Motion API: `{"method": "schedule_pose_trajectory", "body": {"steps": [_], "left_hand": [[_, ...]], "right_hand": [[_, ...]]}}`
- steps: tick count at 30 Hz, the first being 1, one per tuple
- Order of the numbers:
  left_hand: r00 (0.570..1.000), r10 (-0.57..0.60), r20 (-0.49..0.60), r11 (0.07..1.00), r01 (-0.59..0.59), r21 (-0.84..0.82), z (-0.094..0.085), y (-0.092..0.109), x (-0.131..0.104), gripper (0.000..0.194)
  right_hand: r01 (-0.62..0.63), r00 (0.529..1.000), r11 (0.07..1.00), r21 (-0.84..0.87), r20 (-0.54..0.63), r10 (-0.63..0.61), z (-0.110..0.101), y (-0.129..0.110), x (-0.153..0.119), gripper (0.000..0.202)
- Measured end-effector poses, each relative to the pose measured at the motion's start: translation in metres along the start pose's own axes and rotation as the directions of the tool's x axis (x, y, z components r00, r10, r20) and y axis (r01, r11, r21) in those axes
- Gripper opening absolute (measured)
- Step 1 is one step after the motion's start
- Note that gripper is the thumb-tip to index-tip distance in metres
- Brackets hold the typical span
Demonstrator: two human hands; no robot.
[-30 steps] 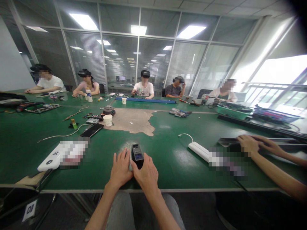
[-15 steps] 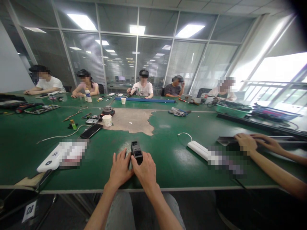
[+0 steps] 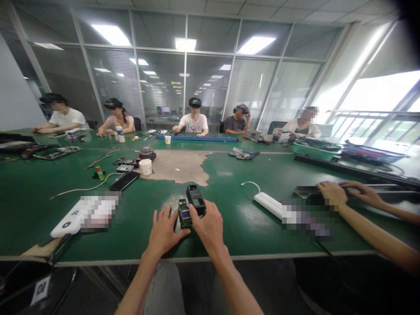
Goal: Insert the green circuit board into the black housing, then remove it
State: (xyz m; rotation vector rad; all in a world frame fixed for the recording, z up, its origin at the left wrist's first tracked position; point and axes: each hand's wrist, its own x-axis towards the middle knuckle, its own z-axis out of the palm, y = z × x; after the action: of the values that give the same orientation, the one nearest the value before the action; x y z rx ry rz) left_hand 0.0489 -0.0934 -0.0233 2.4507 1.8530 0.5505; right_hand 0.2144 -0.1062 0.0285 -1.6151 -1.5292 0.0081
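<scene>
My right hand grips a black plastic cover with cut-out openings, its fingers closed round the near end. Just left of the cover stands a green circuit board with a dark blue display or part on its top. My left hand lies at the board's left side, fingers spread and thumb stretched along its near end. Whether that hand presses on the board I cannot tell. The underside of the cover is hidden.
A white power strip lies to the right, near a co-worker's hands on a dark metal rail. On the left are a phone, a paper cup and a white numbered case. Several people sit across the green table.
The black cover has come off the green circuit board. My right hand has moved it right and away from me, exposing the board. My left hand has hardly moved.
</scene>
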Motion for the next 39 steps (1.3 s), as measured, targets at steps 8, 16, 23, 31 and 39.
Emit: {"method": "schedule_pose_trajectory", "body": {"steps": [8,16,23,31,39], "left_hand": [[1.0,-0.007,0.012,1.0,0.007,-0.012,0.001,0.0,-0.001,0.08],[0.999,-0.011,0.03,1.0,0.011,-0.011,-0.001,0.0,0.001,0.082],[0.999,-0.018,0.042,0.999,0.02,-0.025,-0.002,0.001,0.002,0.083],[1.0,-0.007,0.022,0.999,0.008,-0.031,-0.002,0.0,0.001,0.082],[1.0,-0.01,0.023,1.0,0.011,-0.027,-0.002,0.001,0.001,0.08]], "right_hand": [[-0.025,0.999,0.997,-0.075,-0.025,0.023,-0.006,0.033,-0.003,0.033],[-0.045,0.998,0.991,-0.129,0.026,0.049,0.001,0.054,-0.01,0.031],[-0.065,0.995,0.974,-0.218,0.064,0.081,0.004,0.063,-0.015,0.032],[-0.054,0.995,0.96,-0.274,0.062,0.074,0.01,0.067,-0.02,0.055],[-0.056,0.995,0.975,-0.216,0.073,0.074,0.007,0.068,-0.022,0.046]]}}
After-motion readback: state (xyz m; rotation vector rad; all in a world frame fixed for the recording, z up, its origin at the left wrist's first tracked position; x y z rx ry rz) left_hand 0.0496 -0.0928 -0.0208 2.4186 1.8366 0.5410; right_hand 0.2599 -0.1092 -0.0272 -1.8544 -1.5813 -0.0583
